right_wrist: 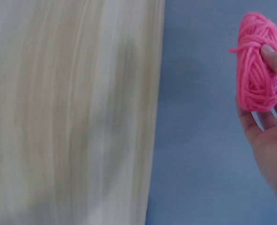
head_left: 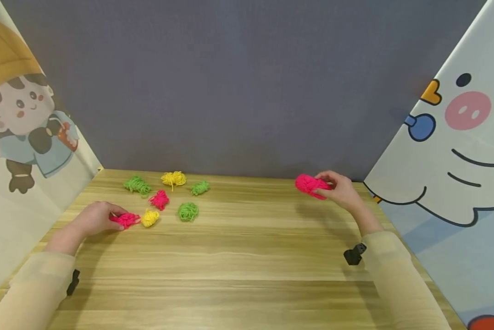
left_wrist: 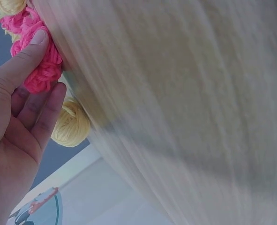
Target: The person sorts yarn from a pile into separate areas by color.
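Observation:
On the left side of the table, my left hand [head_left: 100,218] pinches a loose pink yarn bundle [head_left: 126,220] between thumb and fingers. The left wrist view shows the thumb pressed along this pink yarn [left_wrist: 42,65]. Right beside it sits a small yellow yarn ball [head_left: 149,218], and a second pink yarn bundle [head_left: 159,200] lies just behind. Far to the right, my right hand [head_left: 341,189] grips a larger pink yarn skein [head_left: 310,184] above the table's back part. In the right wrist view this oblong skein [right_wrist: 258,70] has a strand wrapped round its middle.
Further bundles lie at the back left: a green one [head_left: 137,185], a yellow one [head_left: 174,178], a small green one [head_left: 200,188] and a round green one [head_left: 188,211]. A grey panel [head_left: 230,91] rises behind the wooden table [head_left: 238,261]; printed panels stand at both sides.

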`<state>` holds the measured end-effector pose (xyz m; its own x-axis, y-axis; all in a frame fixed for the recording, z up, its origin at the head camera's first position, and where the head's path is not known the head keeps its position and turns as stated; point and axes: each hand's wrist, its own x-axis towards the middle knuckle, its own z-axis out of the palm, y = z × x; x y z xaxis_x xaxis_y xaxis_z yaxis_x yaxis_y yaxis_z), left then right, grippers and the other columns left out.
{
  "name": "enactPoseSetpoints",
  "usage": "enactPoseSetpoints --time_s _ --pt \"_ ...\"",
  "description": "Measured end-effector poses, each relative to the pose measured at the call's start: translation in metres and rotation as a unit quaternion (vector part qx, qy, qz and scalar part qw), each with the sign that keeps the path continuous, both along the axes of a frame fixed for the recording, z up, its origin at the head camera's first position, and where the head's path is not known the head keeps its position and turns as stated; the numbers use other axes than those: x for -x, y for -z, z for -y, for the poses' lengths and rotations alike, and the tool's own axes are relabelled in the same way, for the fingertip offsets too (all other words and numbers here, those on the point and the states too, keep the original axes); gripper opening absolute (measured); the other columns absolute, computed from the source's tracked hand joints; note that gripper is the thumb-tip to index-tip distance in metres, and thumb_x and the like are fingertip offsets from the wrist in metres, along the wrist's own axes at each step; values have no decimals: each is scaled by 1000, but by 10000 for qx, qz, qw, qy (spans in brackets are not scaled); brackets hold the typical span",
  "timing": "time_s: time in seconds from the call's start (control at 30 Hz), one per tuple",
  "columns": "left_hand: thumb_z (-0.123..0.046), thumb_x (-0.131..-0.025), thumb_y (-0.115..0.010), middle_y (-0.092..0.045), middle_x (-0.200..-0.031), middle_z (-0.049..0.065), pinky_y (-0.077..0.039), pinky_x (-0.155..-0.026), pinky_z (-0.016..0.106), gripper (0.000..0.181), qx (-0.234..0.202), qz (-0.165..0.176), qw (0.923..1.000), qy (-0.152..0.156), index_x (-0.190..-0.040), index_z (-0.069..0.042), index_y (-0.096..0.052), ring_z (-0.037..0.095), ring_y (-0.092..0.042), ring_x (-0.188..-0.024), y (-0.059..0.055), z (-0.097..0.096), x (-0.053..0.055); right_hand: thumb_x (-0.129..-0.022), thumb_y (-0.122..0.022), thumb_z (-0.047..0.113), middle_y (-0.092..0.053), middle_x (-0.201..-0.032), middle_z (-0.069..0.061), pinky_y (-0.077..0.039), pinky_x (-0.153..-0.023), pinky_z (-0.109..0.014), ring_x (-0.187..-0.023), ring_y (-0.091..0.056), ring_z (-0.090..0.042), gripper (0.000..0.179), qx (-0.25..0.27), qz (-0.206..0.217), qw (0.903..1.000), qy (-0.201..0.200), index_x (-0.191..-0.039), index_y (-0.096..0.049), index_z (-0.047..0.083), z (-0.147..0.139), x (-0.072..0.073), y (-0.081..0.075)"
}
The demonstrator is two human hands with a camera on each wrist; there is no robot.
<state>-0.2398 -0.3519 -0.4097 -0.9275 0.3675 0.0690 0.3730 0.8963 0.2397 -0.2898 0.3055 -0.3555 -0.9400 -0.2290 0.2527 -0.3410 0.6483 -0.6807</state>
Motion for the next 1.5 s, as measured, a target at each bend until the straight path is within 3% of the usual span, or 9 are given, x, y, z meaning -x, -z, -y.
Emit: enactPoseSetpoints --time_s 0.2,0.47,0.67,1.03,1.23,1.5 --pt "-27 -68 -83 -70 -82 4 -51 -70 45 36 -68 -24 10000 -66 -96 -6 -74 24 -64 -76 1 1 -1 -81 -75 17 -63 -110 -13 -53 -68 -17 -87 -58 -3 36 29 25 9998 182 -112 -60 6 -8 7 12" --pt "-29 -68 -83 -71 -86 8 -51 -71 46 38 -36 -65 9999 -108 -97 -6 -74 26 -64 -78 1 1 -1 -82 -74 12 -63 -108 -18 -51 -65 -16 -90 -59 -20 34 -124 -60 9994 304 -112 -60 2 -13 14 29" --pt "-28 -68 -83 -71 -85 7 -50 -69 43 37 13 -96 9999 -67 -97 -6 -74 23 -63 -76 -1 0 -1 -80 -74 7 -65 -106 -22 -47 -69 -14 -92 -59 -21 34 -354 -278 9982 395 -110 -61 -2 -19 21 45" --pt "-26 -68 -83 -72 -90 11 -50 -73 47 37 17 -178 9998 -10 -97 -6 -74 28 -64 -81 -2 -1 -3 -83 -71 7 -62 -113 -25 -48 -91 -50 -110 -56 -41 36 -389 193 9981 436 -114 -58 -4 -15 26 68" --pt "-28 -68 -83 -72 -90 10 -50 -72 46 37 107 -202 9997 -2 -97 -7 -74 26 -63 -79 -1 -1 -3 -80 -73 6 -63 -111 -25 -46 -95 -52 -110 -56 -43 36 -466 254 9970 560 -112 -60 -4 -15 27 79" --pt "-27 -69 -82 -72 -92 13 -51 -75 50 36 104 -227 9997 -10 -97 -7 -74 34 -65 -84 -2 -3 -5 -81 -73 11 -61 -113 -25 -44 -95 -53 -112 -54 -43 40 -466 415 9970 462 -115 -58 -2 -19 31 82"
